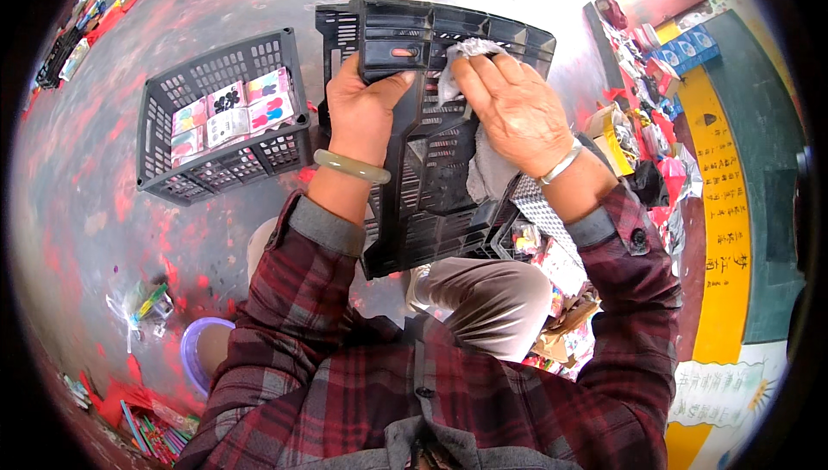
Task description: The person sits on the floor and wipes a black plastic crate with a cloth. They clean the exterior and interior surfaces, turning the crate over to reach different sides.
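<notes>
A black plastic crate [392,36] with slotted walls is tilted up in front of me, above my knees. My left hand [358,116] grips it at the left, the thumb lying across the wall beside an oval hand hole. Pressed against the inside of the crate, my right hand [517,112] has its fingers bent over a crumpled whitish cloth [490,168]. The cloth's loose end hangs down below the palm. My right fingertips are partly hidden in its folds.
On the floor to the left stands another black crate [250,159] holding several colourful packets [228,99]. A clear plastic bag [142,304] and a purple round rim [191,354] are at lower left. Piled goods [621,147] line the right, before a green board [759,134].
</notes>
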A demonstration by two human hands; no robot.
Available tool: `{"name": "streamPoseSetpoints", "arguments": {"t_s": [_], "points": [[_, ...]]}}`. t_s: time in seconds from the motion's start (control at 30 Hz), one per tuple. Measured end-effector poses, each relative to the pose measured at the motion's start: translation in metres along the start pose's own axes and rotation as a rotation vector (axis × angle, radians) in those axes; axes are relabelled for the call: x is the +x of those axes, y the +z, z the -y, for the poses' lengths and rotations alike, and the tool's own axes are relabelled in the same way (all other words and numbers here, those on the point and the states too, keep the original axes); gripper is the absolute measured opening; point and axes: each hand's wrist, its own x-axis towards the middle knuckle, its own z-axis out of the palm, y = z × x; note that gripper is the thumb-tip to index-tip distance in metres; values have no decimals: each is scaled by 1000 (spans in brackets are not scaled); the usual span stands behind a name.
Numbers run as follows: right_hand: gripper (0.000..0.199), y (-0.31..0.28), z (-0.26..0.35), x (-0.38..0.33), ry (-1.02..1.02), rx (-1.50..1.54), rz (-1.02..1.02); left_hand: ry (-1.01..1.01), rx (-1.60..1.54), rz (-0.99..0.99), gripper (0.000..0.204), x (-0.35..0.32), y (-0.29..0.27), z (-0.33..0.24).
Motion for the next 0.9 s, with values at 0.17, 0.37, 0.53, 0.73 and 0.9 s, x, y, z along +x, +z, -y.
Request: {"name": "streamPoseSetpoints", "arguments": {"t_s": [0.17,0.37,0.53,0.73,0.9], "points": [[34,13,7,-2,141,37,-135,17,11,-48,19,-9,14,0],[31,13,31,-7,363,108,-175,20,63,-29,19,-11,16,5],[22,24,31,-24,713,1076,-537,14,23,17,19,-13,14,2],[10,12,25,-50,1117,2045,-618,43,-25,50,18,-11,10,2],[14,8,10,-32,914,1073,-506,21,-13,46,18,-12,10,-1]]}}
